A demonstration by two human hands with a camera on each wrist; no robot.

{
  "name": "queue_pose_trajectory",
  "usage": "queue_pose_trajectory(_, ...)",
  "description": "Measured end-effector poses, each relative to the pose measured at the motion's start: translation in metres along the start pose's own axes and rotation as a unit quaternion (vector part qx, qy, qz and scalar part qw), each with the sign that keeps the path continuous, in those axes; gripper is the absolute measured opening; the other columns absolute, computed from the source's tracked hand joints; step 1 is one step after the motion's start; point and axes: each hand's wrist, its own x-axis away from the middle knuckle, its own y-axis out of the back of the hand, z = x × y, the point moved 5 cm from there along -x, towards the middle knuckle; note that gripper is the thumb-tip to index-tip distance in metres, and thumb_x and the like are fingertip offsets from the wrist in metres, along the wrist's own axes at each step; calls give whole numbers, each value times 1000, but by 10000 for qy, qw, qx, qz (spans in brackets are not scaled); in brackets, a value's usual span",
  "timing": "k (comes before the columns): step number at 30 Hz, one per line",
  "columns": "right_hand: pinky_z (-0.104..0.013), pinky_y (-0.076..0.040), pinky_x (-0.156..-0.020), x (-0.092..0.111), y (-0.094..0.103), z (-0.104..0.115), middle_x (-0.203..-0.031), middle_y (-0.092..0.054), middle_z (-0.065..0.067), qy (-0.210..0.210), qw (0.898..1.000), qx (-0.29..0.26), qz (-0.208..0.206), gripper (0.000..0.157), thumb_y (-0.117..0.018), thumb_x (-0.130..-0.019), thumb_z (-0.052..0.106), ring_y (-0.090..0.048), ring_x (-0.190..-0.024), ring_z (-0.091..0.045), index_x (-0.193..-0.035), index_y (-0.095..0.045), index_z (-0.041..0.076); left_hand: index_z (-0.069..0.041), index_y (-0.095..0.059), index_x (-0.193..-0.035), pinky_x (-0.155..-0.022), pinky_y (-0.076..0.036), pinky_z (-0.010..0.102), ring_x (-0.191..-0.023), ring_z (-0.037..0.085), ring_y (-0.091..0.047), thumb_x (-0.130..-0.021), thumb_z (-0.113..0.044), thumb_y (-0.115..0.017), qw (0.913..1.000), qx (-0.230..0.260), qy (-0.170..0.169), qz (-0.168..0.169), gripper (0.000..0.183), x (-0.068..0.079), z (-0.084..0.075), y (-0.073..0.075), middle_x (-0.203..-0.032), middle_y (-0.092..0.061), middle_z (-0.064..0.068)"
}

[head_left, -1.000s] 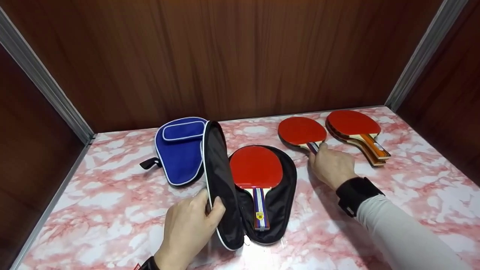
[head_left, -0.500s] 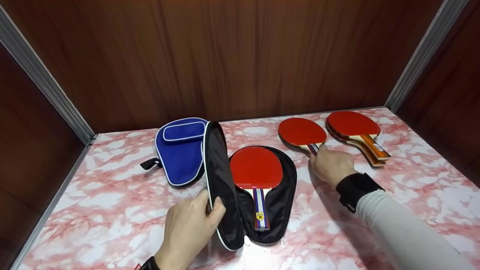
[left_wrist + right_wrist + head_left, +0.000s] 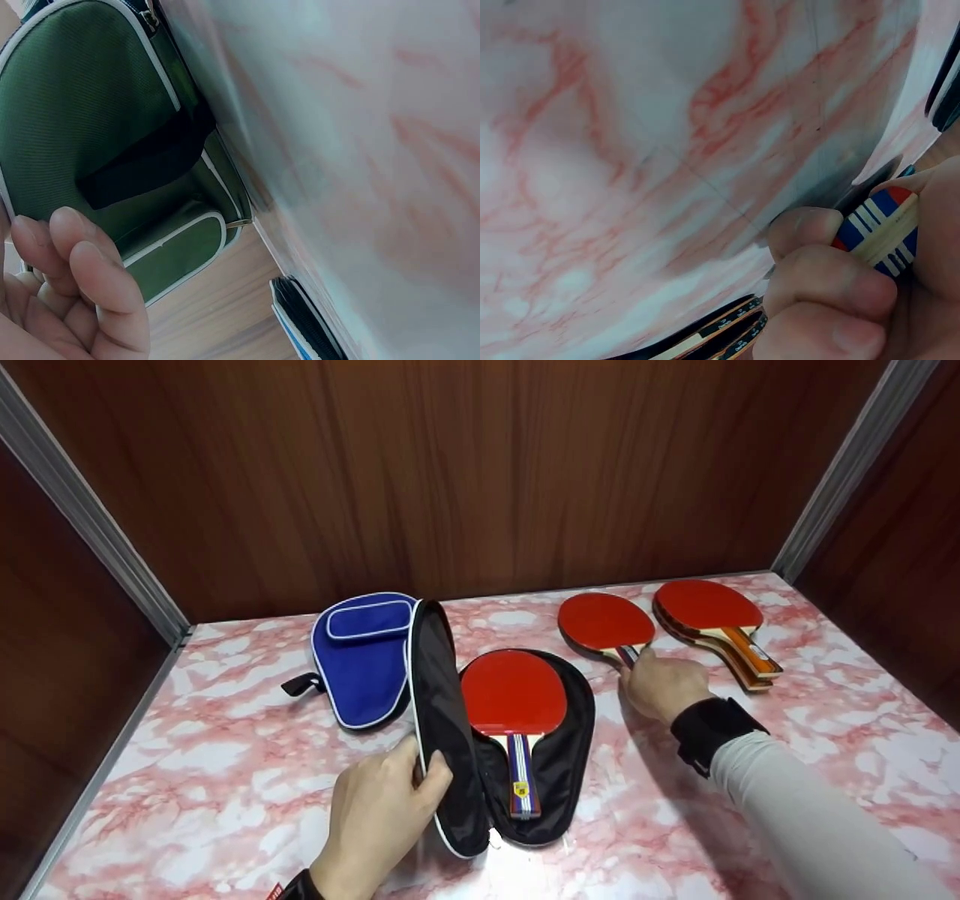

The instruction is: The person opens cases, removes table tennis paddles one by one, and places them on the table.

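My left hand (image 3: 382,802) pinches the edge of a raised flap (image 3: 446,727), part of an open paddle case with black lining and white piping. In the left wrist view the flap's outside (image 3: 67,97) is green, with a black strap (image 3: 150,161). A red table tennis paddle (image 3: 514,694) lies in the case's other half (image 3: 577,720), its striped handle towards me. Farther right, my right hand (image 3: 664,682) grips the handle (image 3: 881,232) of another red paddle (image 3: 606,621). That handle's striped butt shows between thumb and fingers in the right wrist view.
A blue paddle case (image 3: 367,675) with white piping lies left of the raised flap, partly behind it. Two stacked paddles (image 3: 709,607) with orange-striped handles lie right of my right hand. A wood-grain panel (image 3: 480,480) closes off the back of the marbled table (image 3: 225,780).
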Motion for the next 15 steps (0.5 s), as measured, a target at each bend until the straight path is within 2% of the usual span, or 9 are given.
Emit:
queue_pose_trajectory(4, -65, -56, -64, 1, 0, 1, -76, -66, -29, -15, 9999, -20, -99, 56, -51, -110, 33, -67, -69, -49, -122, -60, -21, -25, -48, -68, -46, -32, 37, -47, 21, -54, -93, -24, -74, 10000, 4, 0, 12, 36, 0, -1, 0, -53, -36, -15)
queue_pose_trajectory(7, -62, -56, -62, 0, -2, 0, -71, -64, -22, 11, 10000, -35, -41, 50, -51, -108, 33, -67, -66, -46, -103, -65, -15, -25, -48, -68, -46, -32, 37, -47, 21, -54, -93, -24, -73, 10000, 8, -1, 21, 36, 0, -1, -1, -53, -35, -16)
queue_pose_trajectory(9, -61, -56, -62, 0, -2, -1, -69, -63, -19, 32, 10000, -43, 23, 46, -52, -107, 33, -67, -66, -44, -88, -65, -7, -25, -48, -68, -46, -32, 37, -47, 20, -53, -94, -23, -73, 10000, 13, -5, 18, 36, 0, -1, -1, -53, -35, -15)
queue_pose_trajectory(11, -60, -57, -63, -2, -2, -1, -68, -63, -17, 42, 9999, -31, 123, 45, -52, -106, 34, -67, -67, -43, -80, -63, -1, -25, -48, -68, -46, -31, 37, -46, 20, -52, -93, -23, -74, 10000, 9, -10, 3, 36, 0, -1, 0, -53, -35, -16)
queue_pose_trajectory(15, -61, -57, -66, -4, -3, -3, -71, -65, -18, 36, 9996, -1, 267, 45, -53, -106, 37, -69, -73, -44, -82, -62, 0, -26, -47, -68, -46, -30, 35, -46, 17, -50, -93, -24, -74, 10000, 5, 7, -5, 37, 0, 0, 0, -53, -35, -16)
